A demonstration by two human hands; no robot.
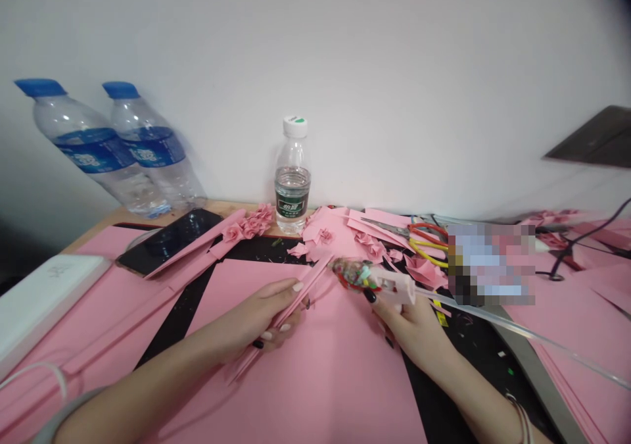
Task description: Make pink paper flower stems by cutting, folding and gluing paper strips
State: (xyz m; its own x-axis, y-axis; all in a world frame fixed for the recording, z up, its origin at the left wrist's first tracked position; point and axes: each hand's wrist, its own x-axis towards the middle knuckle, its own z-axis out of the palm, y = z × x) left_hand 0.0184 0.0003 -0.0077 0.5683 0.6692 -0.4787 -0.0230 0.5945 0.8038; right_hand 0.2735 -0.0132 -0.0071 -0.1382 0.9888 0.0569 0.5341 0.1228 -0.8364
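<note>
My left hand [276, 309] is closed round a narrow folded strip of pink paper [315, 274], which slants up and to the right. In my right hand [409, 325] is a glue gun [394, 285], its nozzle end coated in multicoloured residue. A long clear glue stick [517, 332] runs out of its back toward the right. The nozzle is close to the strip's upper end; whether they touch I cannot tell. Beneath both hands lies a large pink paper sheet [345, 385]. Folded pink paper flowers [369, 246] and scraps lie just beyond.
A small water bottle [292, 181] stands at the back by the wall, and two large bottles [148, 148] at the left. A phone [170, 241], a white box-shaped device [49, 306], scissors [404, 230] and a blurred-out item [493, 266] surround the work area. Pink sheets [586, 325] lie at right.
</note>
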